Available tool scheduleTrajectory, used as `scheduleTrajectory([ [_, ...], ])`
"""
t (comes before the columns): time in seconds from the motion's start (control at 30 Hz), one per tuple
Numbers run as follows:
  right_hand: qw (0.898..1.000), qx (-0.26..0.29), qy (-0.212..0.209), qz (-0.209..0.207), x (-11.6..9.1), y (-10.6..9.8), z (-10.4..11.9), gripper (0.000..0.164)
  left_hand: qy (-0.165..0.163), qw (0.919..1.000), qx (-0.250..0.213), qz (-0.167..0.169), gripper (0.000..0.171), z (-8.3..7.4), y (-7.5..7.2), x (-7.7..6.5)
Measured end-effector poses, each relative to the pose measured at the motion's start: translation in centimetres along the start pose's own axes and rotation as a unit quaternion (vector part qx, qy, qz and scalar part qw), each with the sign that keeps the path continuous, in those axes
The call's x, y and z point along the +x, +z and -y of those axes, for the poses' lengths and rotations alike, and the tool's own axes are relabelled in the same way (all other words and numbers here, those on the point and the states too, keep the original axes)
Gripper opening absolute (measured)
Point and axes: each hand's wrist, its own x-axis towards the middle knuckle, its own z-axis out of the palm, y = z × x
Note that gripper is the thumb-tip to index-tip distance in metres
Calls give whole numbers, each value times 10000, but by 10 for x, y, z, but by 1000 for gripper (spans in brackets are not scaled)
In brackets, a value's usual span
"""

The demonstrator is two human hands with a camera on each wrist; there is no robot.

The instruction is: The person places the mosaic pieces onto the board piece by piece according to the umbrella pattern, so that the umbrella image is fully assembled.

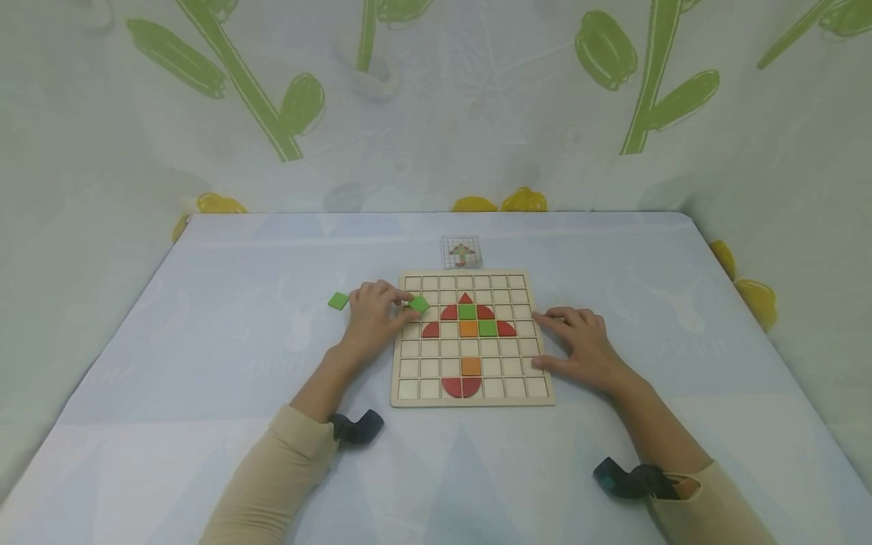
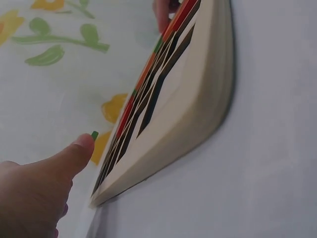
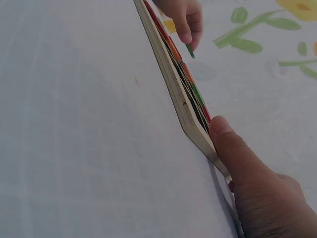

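My left hand [image 1: 373, 314] pinches a green square tile [image 1: 418, 303] between thumb and fingers, over the left side of the wooden grid board [image 1: 405, 401]. In the left wrist view only a sliver of this tile [image 2: 94, 135] shows past the thumb. My right hand [image 1: 580, 350] touches the board's right edge, thumb and forefinger spread apart; the right wrist view has its thumb [image 3: 221, 130] at the rim. Red, green and orange pieces fill several cells, among them a red triangle [image 1: 465, 299], a green square [image 1: 487, 328] and an orange square [image 1: 471, 366].
Another green tile [image 1: 338, 301] lies on the table left of my left hand. Behind the board is a small pattern card [image 1: 461, 252] with a similar coloured figure on a grid. A pale patterned cloth [image 1: 272, 250] covers the table, and a leaf-print backdrop [image 1: 463, 113] stands behind.
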Motion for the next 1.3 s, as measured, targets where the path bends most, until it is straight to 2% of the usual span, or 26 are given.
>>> scheduleTrajectory([
  [0.2,10000,-49,-7,11,0,0,0,71,142,9997,-41,188,34,-7,5,0],
  [0.47,10000,-71,30,5,0,1,-2,71,458,9964,-372,615,32,-20,12,1],
  [0.6,10000,-43,14,-12,0,1,-2,71,588,9956,-286,678,30,-24,15,1],
  [0.97,10000,-46,-43,-62,1,2,-2,72,810,9912,-160,1033,28,-26,16,-4],
  [1.3,10000,-32,31,17,1,1,-2,70,891,9901,-190,1070,28,-23,18,-5],
])
